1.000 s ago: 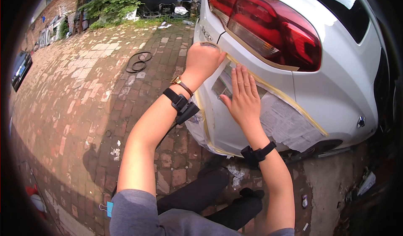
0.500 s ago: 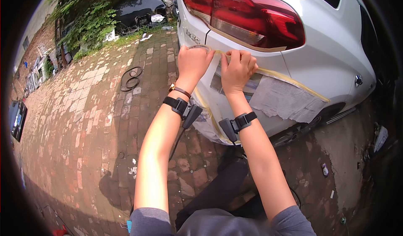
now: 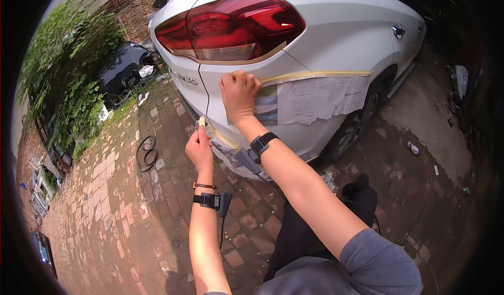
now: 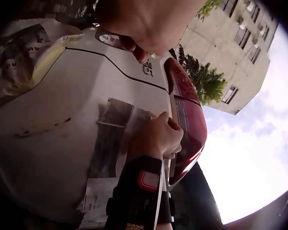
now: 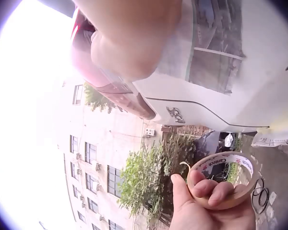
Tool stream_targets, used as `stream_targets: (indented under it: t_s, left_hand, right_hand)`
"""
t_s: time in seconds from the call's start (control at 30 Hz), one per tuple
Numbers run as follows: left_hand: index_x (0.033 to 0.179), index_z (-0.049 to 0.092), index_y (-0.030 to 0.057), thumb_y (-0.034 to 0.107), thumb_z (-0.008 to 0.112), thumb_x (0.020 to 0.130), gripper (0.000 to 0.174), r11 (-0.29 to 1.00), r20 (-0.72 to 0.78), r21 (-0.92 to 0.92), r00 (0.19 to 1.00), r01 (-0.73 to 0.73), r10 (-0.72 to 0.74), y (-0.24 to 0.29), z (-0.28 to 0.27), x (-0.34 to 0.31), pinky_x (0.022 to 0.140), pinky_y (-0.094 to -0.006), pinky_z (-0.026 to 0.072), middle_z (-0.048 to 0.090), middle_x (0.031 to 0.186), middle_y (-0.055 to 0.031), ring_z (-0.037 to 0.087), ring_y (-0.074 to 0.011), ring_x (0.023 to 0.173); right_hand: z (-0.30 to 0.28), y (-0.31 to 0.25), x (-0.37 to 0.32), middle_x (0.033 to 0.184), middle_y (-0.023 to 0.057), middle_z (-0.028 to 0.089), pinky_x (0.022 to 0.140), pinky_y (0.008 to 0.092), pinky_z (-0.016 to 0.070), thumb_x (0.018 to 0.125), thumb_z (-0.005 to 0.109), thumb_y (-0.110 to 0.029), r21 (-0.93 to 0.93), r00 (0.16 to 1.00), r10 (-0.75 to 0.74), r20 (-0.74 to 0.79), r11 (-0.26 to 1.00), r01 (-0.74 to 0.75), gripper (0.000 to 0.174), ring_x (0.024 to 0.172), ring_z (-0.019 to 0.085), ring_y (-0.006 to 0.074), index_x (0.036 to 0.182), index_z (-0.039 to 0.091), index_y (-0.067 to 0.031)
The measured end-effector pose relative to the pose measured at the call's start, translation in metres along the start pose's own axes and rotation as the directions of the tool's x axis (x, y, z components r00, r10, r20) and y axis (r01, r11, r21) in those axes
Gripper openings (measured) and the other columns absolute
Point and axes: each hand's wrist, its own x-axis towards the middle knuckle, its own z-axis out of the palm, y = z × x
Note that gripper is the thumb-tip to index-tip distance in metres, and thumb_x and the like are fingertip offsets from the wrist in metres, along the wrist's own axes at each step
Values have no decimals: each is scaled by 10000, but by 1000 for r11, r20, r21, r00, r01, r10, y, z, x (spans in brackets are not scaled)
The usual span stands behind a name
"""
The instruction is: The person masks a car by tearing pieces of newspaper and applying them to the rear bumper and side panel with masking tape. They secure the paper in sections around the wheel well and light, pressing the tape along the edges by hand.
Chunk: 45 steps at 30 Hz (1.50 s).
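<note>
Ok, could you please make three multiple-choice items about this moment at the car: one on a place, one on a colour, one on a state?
1. Where is the masking tape roll?
A. in the left hand
B. in a box
C. on a shelf

2. What colour is the tail light?
A. green
B. red
C. white

3. In what state is the newspaper?
A. rolled up in a bin
B. held in the air by both hands
C. taped flat on the white car

Answers:
1 A: the fingers of the left hand go through the roll and grip it.
2 B: the lamp is plainly red against the white body.
3 C: a tape strip runs along its top edge, and the right hand rests at the end of that strip.
</note>
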Motion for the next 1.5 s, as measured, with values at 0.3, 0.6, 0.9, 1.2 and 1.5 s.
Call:
stream_targets:
  t_s: [0.3, 0.6, 0.9, 1.2, 1.5]
  left_hand:
    - [1292, 573, 2, 286, 564, 1017, 395, 345, 490, -772, 846, 533, -210, 18, -2, -20, 748, -258, 421, 453, 667, 77, 431, -58, 630]
    - [1179, 586, 25, 211, 528, 1030, 246, 594, 451, -674, 881, 439, -140, 30, 35, -37, 756, -273, 411, 405, 678, 61, 402, -72, 631]
    - [1159, 588, 19, 210, 526, 1036, 235, 740, 435, -550, 889, 387, -142, 42, 41, -52, 763, -272, 422, 405, 659, 50, 388, -76, 615]
    - [1138, 587, -6, 194, 546, 1029, 232, 729, 408, -543, 890, 417, -205, 51, 47, -66, 757, -277, 436, 418, 651, 41, 394, -79, 609]
    - [1111, 598, 0, 188, 535, 1033, 213, 707, 456, -568, 876, 423, -158, 57, 54, -71, 705, -246, 383, 415, 660, 46, 370, -76, 606]
  right_hand:
    - [-153, 223, 6, 1032, 93, 535, 889, 382, 444, 898, 680, -129, 373, 685, 647, -335, 758, -534, 206, 964, 527, 227, 1032, 560, -27]
    - [-195, 452, 1, 1067, 27, 619, 850, 305, 502, 1047, 500, -365, 546, 339, 895, 290, 136, -827, 333, 939, 589, 135, 1151, 580, -59]
    - [-203, 448, 1, 832, 24, 615, 746, 305, 459, 1020, 530, -411, 644, 338, 872, 355, 34, -764, 389, 809, 547, 129, 969, 636, -40]
    - [-200, 449, 29, 901, 129, 717, 698, 392, 570, 884, 777, -238, 718, 297, 805, 514, -215, -662, 312, 739, 694, 215, 983, 694, 45]
    - [-206, 444, 42, 966, 165, 717, 731, 398, 574, 901, 742, -146, 699, 261, 817, 515, -224, -680, 243, 808, 703, 258, 998, 688, 70]
